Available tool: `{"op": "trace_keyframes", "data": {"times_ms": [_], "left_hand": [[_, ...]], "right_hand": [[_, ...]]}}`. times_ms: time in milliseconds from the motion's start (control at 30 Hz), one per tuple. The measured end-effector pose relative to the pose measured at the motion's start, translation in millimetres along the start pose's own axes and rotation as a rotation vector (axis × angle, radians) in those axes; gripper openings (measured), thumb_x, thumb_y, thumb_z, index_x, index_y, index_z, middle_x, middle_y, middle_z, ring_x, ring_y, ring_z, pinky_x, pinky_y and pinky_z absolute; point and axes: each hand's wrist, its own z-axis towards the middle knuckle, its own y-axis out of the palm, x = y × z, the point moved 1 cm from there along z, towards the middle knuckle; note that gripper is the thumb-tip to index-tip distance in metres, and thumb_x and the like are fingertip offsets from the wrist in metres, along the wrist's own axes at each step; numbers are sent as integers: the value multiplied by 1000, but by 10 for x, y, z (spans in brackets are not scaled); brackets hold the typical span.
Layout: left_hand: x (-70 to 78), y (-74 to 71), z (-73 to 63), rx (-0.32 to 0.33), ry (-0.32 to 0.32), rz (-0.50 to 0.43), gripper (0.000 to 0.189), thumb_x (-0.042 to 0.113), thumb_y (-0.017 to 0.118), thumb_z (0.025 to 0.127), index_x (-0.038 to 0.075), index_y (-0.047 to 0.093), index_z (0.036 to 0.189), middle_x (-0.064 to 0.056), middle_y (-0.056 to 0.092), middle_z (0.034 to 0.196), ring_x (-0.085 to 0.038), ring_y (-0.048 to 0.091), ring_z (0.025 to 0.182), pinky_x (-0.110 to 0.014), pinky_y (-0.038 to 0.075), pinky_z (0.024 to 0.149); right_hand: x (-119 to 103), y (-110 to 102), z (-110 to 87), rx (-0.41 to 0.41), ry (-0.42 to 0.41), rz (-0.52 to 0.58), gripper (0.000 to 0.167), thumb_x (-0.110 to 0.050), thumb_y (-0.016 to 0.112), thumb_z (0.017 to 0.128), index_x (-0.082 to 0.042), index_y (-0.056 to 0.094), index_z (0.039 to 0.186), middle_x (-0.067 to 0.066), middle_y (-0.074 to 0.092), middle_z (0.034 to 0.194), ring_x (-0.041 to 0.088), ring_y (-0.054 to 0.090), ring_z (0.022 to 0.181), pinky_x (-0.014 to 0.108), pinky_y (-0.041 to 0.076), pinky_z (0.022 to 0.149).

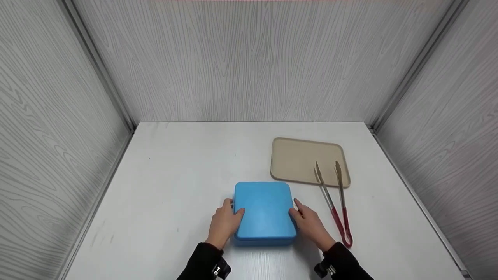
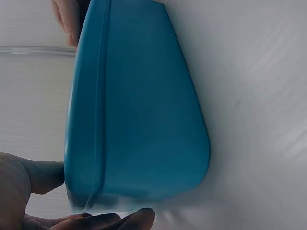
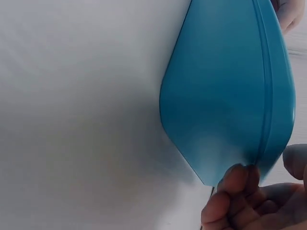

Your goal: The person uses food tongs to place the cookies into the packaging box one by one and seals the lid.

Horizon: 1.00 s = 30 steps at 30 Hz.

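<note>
A blue lidded box [image 1: 264, 212] sits lid-up near the front of the white table [image 1: 186, 163], between both hands. My left hand [image 1: 225, 221] grips its left side, thumb on the lid's edge and fingers along the wall. On the right side, my right hand [image 1: 310, 223] holds it with the thumb at the lid edge. The right wrist view shows bent fingers [image 3: 235, 179] against the box wall below the lid seam. In the left wrist view the seam of the box [image 2: 100, 120] looks closed. The contents are hidden.
Tongs [image 1: 339, 212] with red handles lie spread to the right of my right hand, their tips over a beige tray [image 1: 299, 159]. That tray lies farther back on the right. Grey wood-grain panels [image 1: 249, 62] wall the table at the back and both sides.
</note>
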Motion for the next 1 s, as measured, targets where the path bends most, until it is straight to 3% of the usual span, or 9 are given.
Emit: {"op": "trace_keyframes", "data": {"times_ms": [67, 133, 233, 333, 433, 567, 767, 1000], "left_hand": [[3, -26, -4, 6, 1, 34, 62, 35, 63, 100, -1, 47, 148, -23, 63, 135, -42, 64, 118, -56, 54, 95], [13, -64, -7, 19, 21, 74, 66, 39, 61, 100, 3, 43, 153, -23, 62, 137, -43, 64, 119, -58, 55, 93], [39, -127, 2, 49, 114, 138, 68, 41, 60, 100, 5, 41, 155, -24, 58, 143, -45, 57, 128, -61, 51, 99], [80, -187, 19, 69, 245, 224, 70, 45, 59, 101, 6, 41, 156, -21, 47, 155, -46, 39, 145, -61, 37, 115], [123, -224, 32, 78, 369, 328, 73, 50, 57, 101, 9, 39, 158, -16, 37, 163, -46, 22, 153, -62, 21, 123], [175, -222, 41, 89, 479, 450, 75, 57, 53, 101, 15, 37, 160, -12, 32, 166, -47, 15, 154, -65, 13, 124], [224, -136, 65, 64, 538, 571, 74, 66, 43, 101, 22, 37, 161, -9, 26, 169, -48, 11, 155, -67, 10, 123], [217, -52, 104, 8, 559, 623, 76, 70, 38, 101, 22, 39, 160, -9, 27, 168, -39, 15, 156, -62, 15, 124]], "right_hand": [[-16, -40, 28, 37, -46, -62, 58, -27, 55, 107, 7, 41, 152, 12, 61, 102, 23, 57, 91, 39, 48, 79], [-35, -79, 59, 76, -99, -118, 58, -26, 57, 106, 6, 42, 152, 12, 59, 101, 25, 57, 91, 41, 48, 78], [-65, -123, 98, 116, -168, -194, 61, -27, 59, 105, 3, 40, 154, 21, 59, 121, 37, 58, 112, 51, 50, 94], [-109, -158, 138, 140, -235, -269, 66, -30, 61, 104, 0, 37, 157, 28, 49, 144, 46, 47, 134, 59, 42, 109], [-163, -174, 179, 153, -307, -368, 69, -33, 64, 102, -2, 37, 158, 27, 42, 153, 48, 38, 143, 62, 35, 115], [-231, -161, 221, 157, -370, -491, 71, -39, 65, 101, -4, 39, 157, 22, 39, 158, 51, 30, 147, 66, 29, 117], [-262, -105, 255, 112, -365, -568, 74, -47, 63, 100, -13, 37, 160, 15, 33, 165, 48, 23, 152, 69, 26, 118], [-237, -36, 267, 52, -352, -616, 73, -51, 59, 101, -15, 38, 160, 12, 28, 168, 46, 20, 153, 69, 23, 119]]}}
